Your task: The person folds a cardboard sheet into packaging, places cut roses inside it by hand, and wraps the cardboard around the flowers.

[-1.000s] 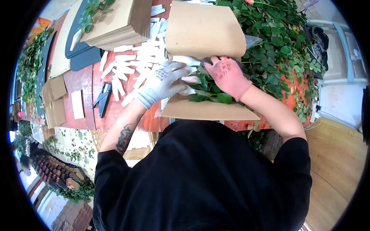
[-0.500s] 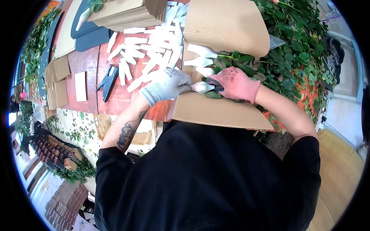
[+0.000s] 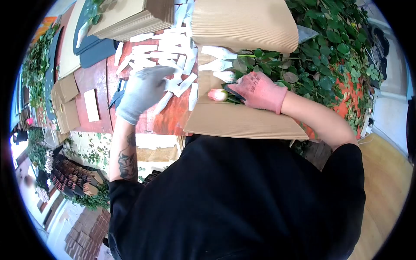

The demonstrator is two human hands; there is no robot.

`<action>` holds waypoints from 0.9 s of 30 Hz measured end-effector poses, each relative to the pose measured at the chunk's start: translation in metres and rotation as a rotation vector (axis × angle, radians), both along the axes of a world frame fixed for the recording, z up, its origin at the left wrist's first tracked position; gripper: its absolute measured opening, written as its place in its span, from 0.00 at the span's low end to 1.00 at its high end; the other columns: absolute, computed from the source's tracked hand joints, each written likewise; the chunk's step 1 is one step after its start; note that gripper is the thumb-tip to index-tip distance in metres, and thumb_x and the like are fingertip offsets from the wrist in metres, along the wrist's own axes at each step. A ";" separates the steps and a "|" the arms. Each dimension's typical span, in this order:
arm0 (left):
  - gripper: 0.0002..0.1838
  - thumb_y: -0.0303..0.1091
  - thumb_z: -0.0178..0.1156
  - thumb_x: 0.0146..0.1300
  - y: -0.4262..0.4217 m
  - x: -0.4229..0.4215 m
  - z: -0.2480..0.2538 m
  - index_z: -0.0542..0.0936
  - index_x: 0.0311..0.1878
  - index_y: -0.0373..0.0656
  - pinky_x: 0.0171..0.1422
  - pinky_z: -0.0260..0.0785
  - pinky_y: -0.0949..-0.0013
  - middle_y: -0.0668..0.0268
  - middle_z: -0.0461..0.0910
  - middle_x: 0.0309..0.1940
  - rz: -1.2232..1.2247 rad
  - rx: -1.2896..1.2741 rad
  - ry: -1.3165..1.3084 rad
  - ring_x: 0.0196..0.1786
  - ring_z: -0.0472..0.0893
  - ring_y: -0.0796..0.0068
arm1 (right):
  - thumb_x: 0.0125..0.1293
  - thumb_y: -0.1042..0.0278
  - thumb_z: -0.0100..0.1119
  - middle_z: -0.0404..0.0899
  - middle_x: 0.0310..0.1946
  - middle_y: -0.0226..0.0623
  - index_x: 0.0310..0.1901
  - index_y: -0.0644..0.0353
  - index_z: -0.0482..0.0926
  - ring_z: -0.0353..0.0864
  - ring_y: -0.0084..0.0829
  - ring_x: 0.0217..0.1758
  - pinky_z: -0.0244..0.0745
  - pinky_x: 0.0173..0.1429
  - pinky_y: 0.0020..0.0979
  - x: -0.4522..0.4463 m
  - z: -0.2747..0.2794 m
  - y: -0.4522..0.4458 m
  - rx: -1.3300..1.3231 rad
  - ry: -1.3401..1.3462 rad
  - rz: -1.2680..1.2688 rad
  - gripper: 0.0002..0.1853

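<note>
My right hand [image 3: 257,91], in a pink glove with dark fingertips, is closed around a pale pink rose [image 3: 218,95] just below its bare bloom. The bloom points left over the corrugated cardboard sheet [image 3: 242,123]. Above it lie roses with white net sleeves [image 3: 216,65] on their heads, their leafy stems running right. My left hand [image 3: 147,89], in a grey glove, is over the loose white net sleeves [image 3: 186,82]. Motion smears its fingers, and I cannot make out whether a sleeve is in them.
A stack of cardboard sheets [image 3: 132,19] stands at the back left. Dark blue sheets [image 3: 97,52] lie beside it. A dark blue tool [image 3: 118,96] is partly behind my left hand. Leafy rose stems [image 3: 325,65] heap up on the right, beyond a curled cardboard flap [image 3: 247,24].
My left hand has moved left, away from the rose and over the loose sleeves. The net sleeve that covered the held rose's head is off. My right hand stays near the same place.
</note>
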State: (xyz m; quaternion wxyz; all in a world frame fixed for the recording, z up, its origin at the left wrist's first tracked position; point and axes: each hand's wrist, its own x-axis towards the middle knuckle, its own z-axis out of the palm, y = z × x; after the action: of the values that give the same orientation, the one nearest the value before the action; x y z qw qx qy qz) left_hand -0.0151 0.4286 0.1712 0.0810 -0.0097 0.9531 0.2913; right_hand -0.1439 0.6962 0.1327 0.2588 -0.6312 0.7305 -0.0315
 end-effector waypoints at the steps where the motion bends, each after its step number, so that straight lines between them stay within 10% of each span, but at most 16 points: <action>1: 0.12 0.28 0.56 0.54 0.015 -0.004 0.000 0.81 0.42 0.43 0.48 0.73 0.63 0.59 0.82 0.39 -0.107 0.135 0.033 0.42 0.81 0.59 | 0.53 0.65 0.57 0.80 0.34 0.43 0.46 0.59 0.74 0.80 0.42 0.41 0.74 0.48 0.40 0.001 0.004 -0.002 0.034 0.008 0.008 0.18; 8: 0.15 0.35 0.54 0.63 0.043 -0.015 -0.031 0.80 0.51 0.43 0.57 0.70 0.68 0.59 0.81 0.48 -0.417 0.453 -0.306 0.51 0.80 0.63 | 0.54 0.61 0.60 0.79 0.38 0.40 0.50 0.58 0.74 0.80 0.41 0.39 0.75 0.45 0.39 -0.001 0.026 -0.006 -0.033 0.108 -0.323 0.21; 17: 0.15 0.38 0.51 0.63 0.044 -0.007 -0.057 0.81 0.49 0.48 0.48 0.73 0.68 0.60 0.82 0.43 -0.488 0.498 0.004 0.41 0.82 0.63 | 0.57 0.58 0.57 0.77 0.32 0.38 0.45 0.58 0.72 0.80 0.37 0.36 0.76 0.36 0.36 0.002 0.023 -0.017 0.004 0.321 -0.180 0.17; 21: 0.15 0.32 0.54 0.63 0.045 -0.010 -0.045 0.79 0.52 0.41 0.59 0.68 0.68 0.57 0.80 0.49 -0.411 0.551 -0.284 0.52 0.79 0.64 | 0.57 0.64 0.53 0.76 0.32 0.39 0.46 0.59 0.73 0.80 0.38 0.35 0.76 0.36 0.36 0.006 0.008 -0.020 -0.037 0.234 -0.070 0.16; 24: 0.15 0.37 0.51 0.63 0.043 -0.008 -0.048 0.79 0.50 0.45 0.48 0.73 0.66 0.60 0.81 0.45 -0.473 0.512 0.043 0.40 0.82 0.62 | 0.57 0.67 0.51 0.75 0.33 0.41 0.48 0.61 0.72 0.80 0.39 0.35 0.76 0.36 0.36 0.006 0.000 -0.011 -0.147 0.183 -0.056 0.16; 27: 0.14 0.37 0.56 0.60 0.047 -0.009 -0.033 0.79 0.47 0.43 0.47 0.72 0.62 0.60 0.80 0.42 -0.029 0.352 -0.005 0.41 0.81 0.62 | 0.57 0.70 0.50 0.75 0.34 0.44 0.48 0.63 0.72 0.80 0.40 0.36 0.76 0.38 0.37 0.008 0.001 -0.010 -0.102 0.182 -0.094 0.16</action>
State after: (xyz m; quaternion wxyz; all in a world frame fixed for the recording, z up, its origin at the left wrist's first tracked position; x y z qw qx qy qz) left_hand -0.0241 0.4753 0.1384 0.0878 0.0176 0.8872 0.4526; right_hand -0.1363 0.6865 0.1340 0.1573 -0.6090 0.7770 -0.0234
